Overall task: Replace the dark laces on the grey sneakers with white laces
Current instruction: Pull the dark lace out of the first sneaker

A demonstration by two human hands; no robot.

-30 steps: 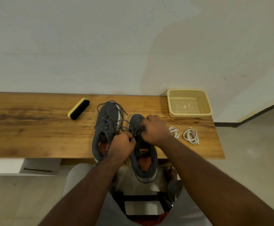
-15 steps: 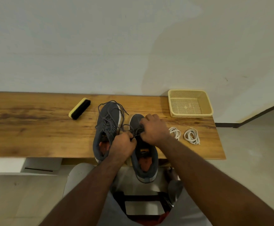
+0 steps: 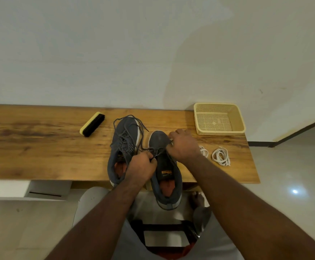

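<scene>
The right hand (image 3: 184, 145) has moved farther along the right sneaker (image 3: 165, 166), both hands' fingers clamped on its dark lace (image 3: 158, 151); unlacing progresses, left hand (image 3: 141, 166) steady.

One head-worn view, looking forward and down

We look from above the person's lap across the near edge of the wooden bench (image 3: 40, 147) to the far wall (image 3: 115, 53).

Table (image 3: 40, 147): wood grain, brown, slight sheen. Sneakers (image 3: 124, 147) (image 3: 164, 166): grey matt knit cloth, pale rubber soles, orange insoles. Dark laces (image 3: 126, 136): matt woven cord. White laces (image 3: 220, 156) by right edge: smooth cord. Basket (image 3: 219, 118), back right corner: cream perforated plastic. Brush (image 3: 92, 124): yellow back, black bristles.
</scene>
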